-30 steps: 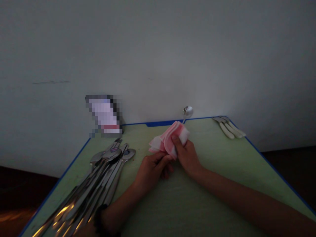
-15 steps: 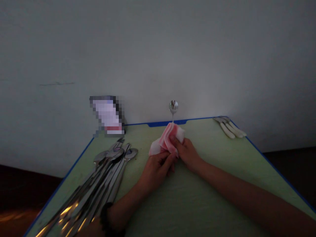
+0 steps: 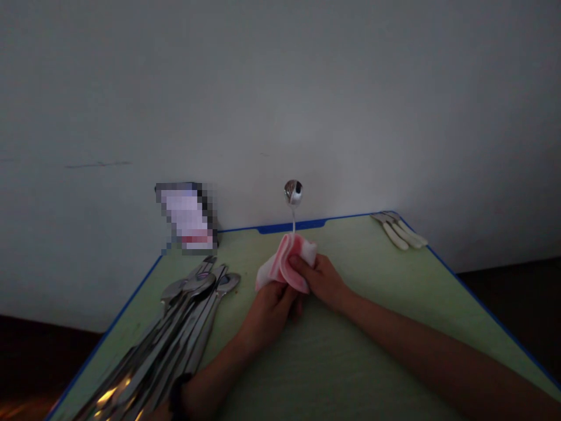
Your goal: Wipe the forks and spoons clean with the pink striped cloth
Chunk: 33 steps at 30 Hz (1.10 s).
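Observation:
A metal spoon (image 3: 293, 193) stands almost upright over the middle of the green table (image 3: 372, 327), its bowl up against the wall. A pink and white cloth (image 3: 284, 264) is wrapped round its handle. My right hand (image 3: 322, 279) is closed on that cloth from the right. My left hand (image 3: 267, 313) is closed just below it, gripping the lower end of the spoon handle and the cloth's edge. The handle itself is mostly hidden by cloth and fingers.
A pile of several metal spoons (image 3: 175, 333) lies on the table's left side, reaching the near edge. Several white-handled pieces of cutlery (image 3: 398, 231) lie at the far right corner. A blurred-out box (image 3: 188, 216) stands at the far left against the grey wall.
The spoon swung from leaning right to upright, and more of its stem now shows above the cloth. Both hands and the cloth shifted slightly left and down the handle.

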Each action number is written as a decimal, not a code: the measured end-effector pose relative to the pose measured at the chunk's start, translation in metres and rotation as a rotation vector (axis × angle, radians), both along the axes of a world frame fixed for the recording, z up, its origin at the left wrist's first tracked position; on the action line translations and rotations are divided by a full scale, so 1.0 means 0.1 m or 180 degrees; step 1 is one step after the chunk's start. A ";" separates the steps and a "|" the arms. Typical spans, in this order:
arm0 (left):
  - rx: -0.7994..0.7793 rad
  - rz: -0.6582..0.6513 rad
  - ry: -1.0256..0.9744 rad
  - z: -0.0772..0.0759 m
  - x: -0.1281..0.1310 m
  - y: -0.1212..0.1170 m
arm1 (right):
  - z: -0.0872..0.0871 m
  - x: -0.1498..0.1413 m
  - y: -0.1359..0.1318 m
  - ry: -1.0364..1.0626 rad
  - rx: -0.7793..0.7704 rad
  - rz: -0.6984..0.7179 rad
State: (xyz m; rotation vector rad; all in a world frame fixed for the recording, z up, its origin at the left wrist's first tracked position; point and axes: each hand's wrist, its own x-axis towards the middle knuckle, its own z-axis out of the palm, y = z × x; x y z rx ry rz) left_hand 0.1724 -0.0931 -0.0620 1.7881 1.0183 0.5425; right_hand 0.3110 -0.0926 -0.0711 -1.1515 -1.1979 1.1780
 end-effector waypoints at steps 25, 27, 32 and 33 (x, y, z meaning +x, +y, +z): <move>-0.0143 -0.0164 -0.0133 0.02 0.02 -0.11 | -0.09 0.15 0.21 0.0539 -0.0222 -0.0300; 0.0103 -0.0228 0.0148 0.03 0.02 -0.10 | -0.11 0.14 0.26 0.0830 -0.0289 -0.0542; 0.0422 -0.0381 0.0684 0.07 0.03 -0.14 | -0.17 0.16 0.35 0.0965 -0.0285 -0.0875; 0.0409 -0.0412 0.0720 0.07 0.03 -0.15 | -0.17 0.17 0.37 0.1028 -0.0266 -0.0942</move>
